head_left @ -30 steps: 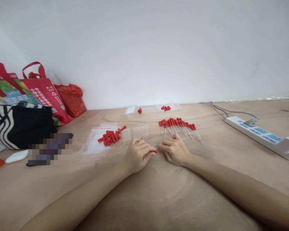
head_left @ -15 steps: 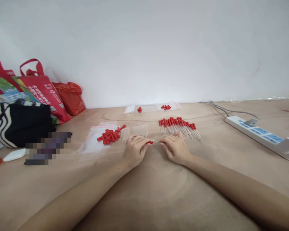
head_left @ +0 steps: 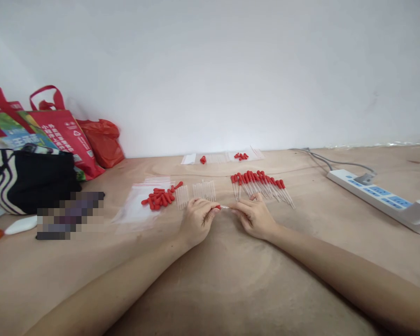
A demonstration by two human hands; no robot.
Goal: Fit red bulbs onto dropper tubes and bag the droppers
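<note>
My left hand (head_left: 199,220) is closed on a red rubber bulb (head_left: 218,206), whose end shows at the fingertips. My right hand (head_left: 255,217) pinches a thin clear tube (head_left: 225,207) that spans the gap to the bulb. Left of my hands, loose red bulbs (head_left: 157,198) lie on a clear plastic bag (head_left: 135,205). Clear tubes (head_left: 203,190) rest in two groups just beyond my left hand. Beyond my right hand, several tubes with red bulbs on their ends (head_left: 261,182) lie in a fanned row.
Near the wall lie more red bulbs (head_left: 241,156) and tubes on plastic bags. A white power strip (head_left: 381,196) with grey cable is at the right. Red shopping bags (head_left: 68,135), a black striped bag (head_left: 49,179) and a blurred-out item (head_left: 70,215) are at the left.
</note>
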